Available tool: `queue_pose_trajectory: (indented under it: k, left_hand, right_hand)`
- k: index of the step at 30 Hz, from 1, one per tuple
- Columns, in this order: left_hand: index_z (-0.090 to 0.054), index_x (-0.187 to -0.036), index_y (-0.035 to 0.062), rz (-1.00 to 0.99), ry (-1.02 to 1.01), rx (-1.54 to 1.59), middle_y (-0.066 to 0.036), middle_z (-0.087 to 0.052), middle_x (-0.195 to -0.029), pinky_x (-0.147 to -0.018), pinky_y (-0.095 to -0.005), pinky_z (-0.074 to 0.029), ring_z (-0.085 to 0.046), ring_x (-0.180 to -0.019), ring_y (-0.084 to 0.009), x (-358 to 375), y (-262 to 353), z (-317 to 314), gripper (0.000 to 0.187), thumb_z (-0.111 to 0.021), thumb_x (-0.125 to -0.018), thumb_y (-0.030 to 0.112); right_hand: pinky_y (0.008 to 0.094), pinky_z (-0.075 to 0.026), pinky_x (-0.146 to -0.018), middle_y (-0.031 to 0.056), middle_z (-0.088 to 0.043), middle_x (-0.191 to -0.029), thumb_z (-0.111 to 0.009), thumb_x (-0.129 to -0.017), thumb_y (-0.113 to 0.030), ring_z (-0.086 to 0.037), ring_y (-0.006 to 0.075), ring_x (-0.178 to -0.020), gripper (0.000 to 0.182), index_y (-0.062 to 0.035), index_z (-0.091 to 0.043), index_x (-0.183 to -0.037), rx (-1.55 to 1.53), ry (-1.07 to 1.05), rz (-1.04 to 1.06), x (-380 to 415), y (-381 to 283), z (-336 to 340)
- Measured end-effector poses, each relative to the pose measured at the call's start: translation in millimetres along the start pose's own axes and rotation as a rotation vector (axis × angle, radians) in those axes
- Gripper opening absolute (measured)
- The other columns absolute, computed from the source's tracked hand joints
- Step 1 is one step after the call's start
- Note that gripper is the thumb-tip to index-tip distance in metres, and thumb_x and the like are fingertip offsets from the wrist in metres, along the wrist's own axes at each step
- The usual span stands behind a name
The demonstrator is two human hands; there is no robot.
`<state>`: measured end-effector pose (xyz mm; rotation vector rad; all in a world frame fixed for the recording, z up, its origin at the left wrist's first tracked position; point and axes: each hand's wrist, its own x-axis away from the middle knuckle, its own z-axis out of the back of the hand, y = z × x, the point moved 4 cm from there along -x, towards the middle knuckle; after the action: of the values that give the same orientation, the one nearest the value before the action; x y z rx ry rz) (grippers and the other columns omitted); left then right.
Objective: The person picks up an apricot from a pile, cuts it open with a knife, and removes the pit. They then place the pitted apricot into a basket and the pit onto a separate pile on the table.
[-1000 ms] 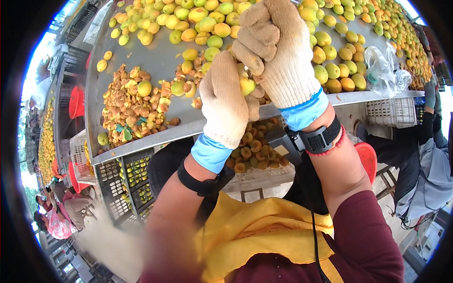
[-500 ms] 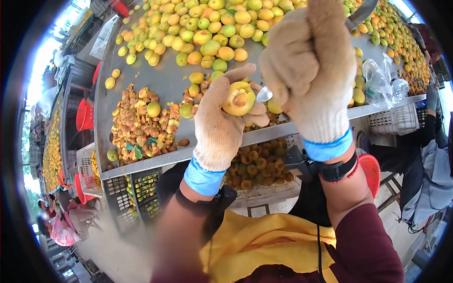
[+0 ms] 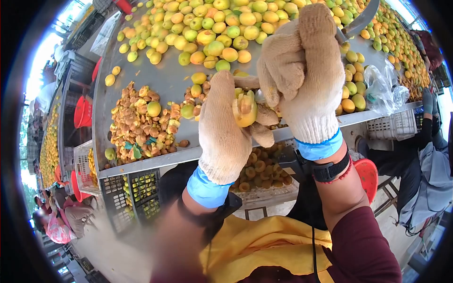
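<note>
My left hand [image 3: 222,129], in a knitted glove, holds a cut-open yellow apricot [image 3: 245,109] with its stone showing. My right hand [image 3: 302,80], also gloved, grips a knife whose blade [image 3: 361,21] sticks up past the fist. The right thumb presses against the fruit's open side. Both hands hover over the near edge of a metal table [image 3: 155,80].
Whole yellow-green apricots [image 3: 212,28] cover the far part of the table. A heap of pits and scraps [image 3: 139,125] lies at the left. A crate of halved fruit [image 3: 257,170] sits below the edge. A clear plastic bag [image 3: 384,87] lies right. Another person's gloved arm [image 3: 427,113] stands at right.
The apricot was closed between both hands, then lay split open facing up. Now it is turned sideways and my right hand has come back against it.
</note>
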<state>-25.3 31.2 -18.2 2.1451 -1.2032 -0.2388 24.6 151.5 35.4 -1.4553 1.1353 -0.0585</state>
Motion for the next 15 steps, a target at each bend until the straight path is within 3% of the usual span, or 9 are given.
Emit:
queue_pose_trajectory:
  k: [1, 5, 7, 8, 10, 15]
  left_hand:
    - [-0.060, -0.117, 0.0064, 0.032, 0.057, 0.002, -0.011, -0.070, -0.090, -0.047, -0.0368, -0.056, -0.073, -0.074, -0.0256, 0.9, 1.9, -2.2, 0.045, -0.043, -0.110, 0.047]
    - [-0.062, -0.115, 0.0098, 0.113, 0.074, 0.092, -0.010, -0.070, -0.086, -0.046, -0.0369, -0.052, -0.069, -0.067, -0.0228, 0.2, 1.5, 2.2, 0.043, -0.044, -0.110, 0.048]
    - [-0.060, -0.114, 0.0098, 0.020, 0.147, 0.015, -0.008, -0.069, -0.092, -0.050, -0.0322, -0.052, -0.069, -0.074, -0.0191, 0.3, -0.4, -2.3, 0.038, -0.045, -0.111, 0.045]
    - [-0.059, -0.114, 0.0099, -0.073, 0.216, -0.062, -0.005, -0.069, -0.098, -0.055, -0.0275, -0.052, -0.069, -0.080, -0.0155, 0.4, 0.8, -3.5, 0.034, -0.046, -0.111, 0.042]
    - [-0.059, -0.112, 0.0092, -0.083, 0.229, -0.088, -0.005, -0.068, -0.096, -0.052, -0.0280, -0.051, -0.068, -0.077, -0.0160, 1.7, -1.4, -4.9, 0.033, -0.046, -0.111, 0.040]
    - [-0.059, -0.105, 0.0066, -0.111, 0.281, -0.174, -0.006, -0.064, -0.091, -0.043, -0.0300, -0.049, -0.066, -0.064, -0.0180, 2.1, -11.2, 6.4, 0.028, -0.047, -0.109, 0.031]
  right_hand:
    - [0.0291, -0.031, -0.034, -0.0007, -0.043, -0.055, -0.048, -0.111, -0.047, -0.036, 0.0132, -0.038, 0.047, -0.0107, -0.055, -0.081, -0.528, -0.003, -0.273, 0.0, 5.7, -3.1]
    - [0.0290, -0.029, -0.033, -0.0012, -0.038, -0.052, -0.049, -0.110, -0.047, -0.033, 0.0131, -0.037, 0.049, -0.0114, -0.052, -0.078, -0.564, 0.096, -0.329, 3.1, 6.4, -6.5]
    - [0.0280, -0.028, -0.034, -0.0015, -0.040, -0.054, -0.050, -0.110, -0.047, -0.034, 0.0129, -0.038, 0.047, -0.0115, -0.053, -0.079, -0.701, -0.163, -0.245, 3.8, 8.6, -9.9]
    - [0.0280, -0.028, -0.034, -0.0015, -0.040, -0.054, -0.050, -0.110, -0.047, -0.034, 0.0129, -0.038, 0.047, -0.0115, -0.053, -0.079, -0.703, -0.164, -0.243, 4.1, 4.7, -16.1]
    - [0.0274, -0.029, -0.035, -0.0018, -0.042, -0.056, -0.051, -0.110, -0.047, -0.035, 0.0126, -0.039, 0.045, -0.0113, -0.055, -0.082, -0.349, 0.236, -0.268, 7.1, -1.6, -17.7]
    - [0.0277, -0.032, -0.038, -0.0019, -0.043, -0.059, -0.051, -0.109, -0.046, -0.038, 0.0123, -0.043, 0.042, -0.0115, -0.057, -0.086, -0.269, 0.043, -0.203, 9.7, 1.3, -11.4]
